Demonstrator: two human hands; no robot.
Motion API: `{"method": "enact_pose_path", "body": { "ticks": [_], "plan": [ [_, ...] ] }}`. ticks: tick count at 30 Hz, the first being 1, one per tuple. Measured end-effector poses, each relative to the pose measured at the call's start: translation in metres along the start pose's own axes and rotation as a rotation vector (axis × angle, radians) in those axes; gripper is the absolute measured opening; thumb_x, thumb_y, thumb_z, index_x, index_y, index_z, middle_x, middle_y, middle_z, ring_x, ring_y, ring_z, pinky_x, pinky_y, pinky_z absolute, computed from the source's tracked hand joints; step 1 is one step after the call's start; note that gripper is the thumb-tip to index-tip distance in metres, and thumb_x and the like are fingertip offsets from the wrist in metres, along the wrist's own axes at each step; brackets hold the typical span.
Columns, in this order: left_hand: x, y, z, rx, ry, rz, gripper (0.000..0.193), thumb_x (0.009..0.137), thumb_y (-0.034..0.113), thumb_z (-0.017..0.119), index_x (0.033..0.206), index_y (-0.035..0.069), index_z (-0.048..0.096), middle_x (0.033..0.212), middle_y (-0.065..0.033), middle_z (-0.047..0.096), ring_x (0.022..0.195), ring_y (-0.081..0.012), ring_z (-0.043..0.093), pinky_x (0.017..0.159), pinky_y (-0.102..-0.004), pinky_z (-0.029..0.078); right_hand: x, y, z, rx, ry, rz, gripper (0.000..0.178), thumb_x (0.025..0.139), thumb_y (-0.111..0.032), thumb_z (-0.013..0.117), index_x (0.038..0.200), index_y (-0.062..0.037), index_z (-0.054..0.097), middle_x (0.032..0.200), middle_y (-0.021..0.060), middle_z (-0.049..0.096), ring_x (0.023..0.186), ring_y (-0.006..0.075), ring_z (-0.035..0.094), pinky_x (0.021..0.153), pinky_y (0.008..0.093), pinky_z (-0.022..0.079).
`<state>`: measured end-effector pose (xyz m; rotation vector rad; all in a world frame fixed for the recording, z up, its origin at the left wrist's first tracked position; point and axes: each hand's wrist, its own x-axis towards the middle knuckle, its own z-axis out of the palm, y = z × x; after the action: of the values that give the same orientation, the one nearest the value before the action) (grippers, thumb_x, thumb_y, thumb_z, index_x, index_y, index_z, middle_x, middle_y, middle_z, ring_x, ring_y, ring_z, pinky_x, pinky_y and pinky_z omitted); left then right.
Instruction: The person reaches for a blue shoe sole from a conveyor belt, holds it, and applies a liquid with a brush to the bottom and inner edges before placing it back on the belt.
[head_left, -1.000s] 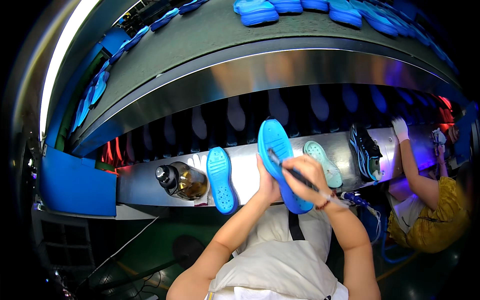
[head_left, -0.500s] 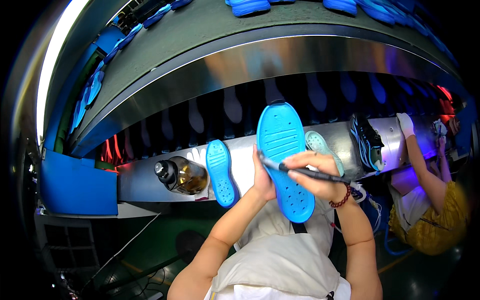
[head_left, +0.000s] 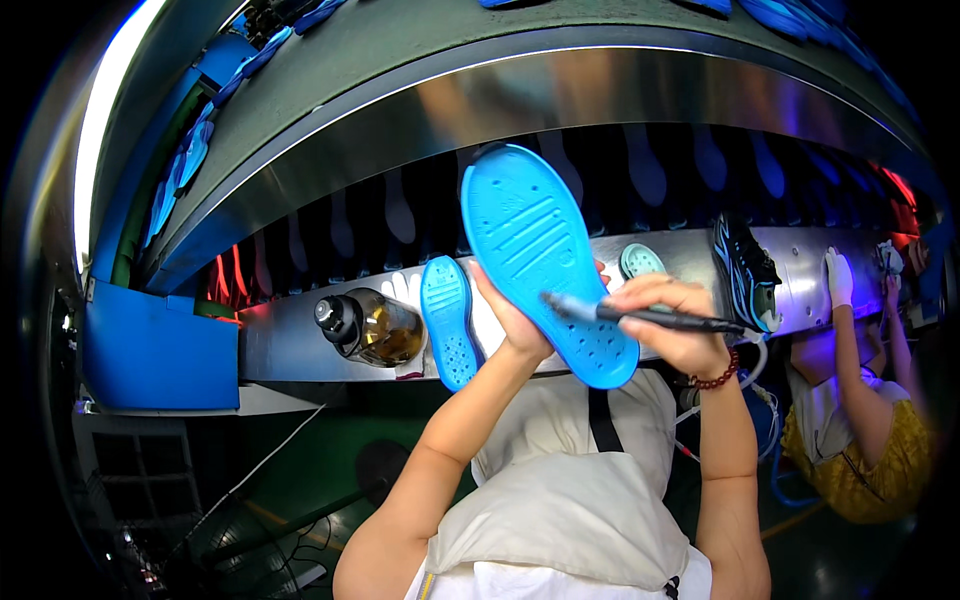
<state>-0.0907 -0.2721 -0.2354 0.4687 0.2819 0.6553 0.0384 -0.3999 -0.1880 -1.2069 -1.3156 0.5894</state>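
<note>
My left hand (head_left: 514, 318) grips a bright blue shoe sole (head_left: 525, 235) from its left side and from beneath, holding it raised and tilted above the metal ledge. Grooves and small holes mark its upward face. In my right hand (head_left: 672, 318) is a black-handled brush (head_left: 660, 319), fingers closed around the handle. Its pale bristle tip lies over the middle of the sole and seems to touch it. A second blue sole (head_left: 447, 315) rests on the ledge left of my left hand. Partly behind my right hand sits a pale mint sole (head_left: 640, 261).
On the metal ledge (head_left: 286, 340) stand a dark-capped bottle of amber liquid (head_left: 372, 328) and a black-and-blue shoe (head_left: 743, 275). White gloves (head_left: 402, 288) lie behind the bottle. Blue soles ride the green conveyor (head_left: 400, 70) above. A co-worker's gloved hand (head_left: 839, 277) is at the right.
The held sole has tilted, its top end swinging left and its lower end rising. My right hand and the brush have shifted slightly right, with the bristles now nearer the sole's middle.
</note>
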Motion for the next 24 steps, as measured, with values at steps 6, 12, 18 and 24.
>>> {"method": "enact_pose_path", "body": {
  "ticks": [6, 12, 18, 24],
  "plan": [
    [-0.002, 0.019, 0.010, -0.190, -0.208, 0.128, 0.103, 0.065, 0.085, 0.015, 0.117, 0.000, 0.042, 0.097, -0.0249, 0.056, 0.084, -0.0356, 0.057, 0.076, -0.0463, 0.047, -0.006, -0.016, -0.003, -0.085, -0.155, -0.090, 0.022, 0.065, 0.000, 0.070, 0.086, -0.0057, 0.067, 0.089, 0.0054, 0.066, 0.090, 0.0196, 0.059, 0.081, 0.0295, 0.044],
    [0.001, 0.039, 0.012, -0.082, -0.335, 0.152, 0.093, 0.071, 0.080, 0.017, 0.123, 0.006, 0.040, 0.103, -0.0220, 0.055, 0.088, -0.0339, 0.058, 0.081, -0.0454, 0.046, -0.018, -0.022, -0.002, -0.092, -0.322, -0.067, 0.026, 0.065, -0.003, 0.072, 0.090, -0.0056, 0.067, 0.089, 0.0042, 0.066, 0.085, 0.0174, 0.057, 0.076, 0.0280, 0.046],
    [0.004, 0.045, 0.024, -0.094, -0.205, 0.115, 0.105, 0.066, 0.084, 0.013, 0.123, 0.000, 0.038, 0.102, -0.0259, 0.055, 0.087, -0.0370, 0.058, 0.078, -0.0473, 0.048, -0.021, -0.004, -0.002, -0.049, -0.086, -0.012, 0.022, 0.067, 0.003, 0.067, 0.089, -0.0030, 0.067, 0.090, 0.0094, 0.066, 0.086, 0.0183, 0.058, 0.076, 0.0284, 0.047],
    [0.002, 0.050, 0.029, -0.037, -0.270, 0.053, 0.102, 0.067, 0.083, 0.012, 0.127, 0.003, 0.033, 0.109, -0.0254, 0.051, 0.096, -0.0360, 0.055, 0.083, -0.0461, 0.046, -0.027, 0.008, -0.010, 0.422, -0.093, 0.196, 0.021, 0.070, 0.004, 0.065, 0.090, 0.0007, 0.065, 0.096, 0.0126, 0.062, 0.090, 0.0191, 0.056, 0.080, 0.0275, 0.045]
  ]
}}
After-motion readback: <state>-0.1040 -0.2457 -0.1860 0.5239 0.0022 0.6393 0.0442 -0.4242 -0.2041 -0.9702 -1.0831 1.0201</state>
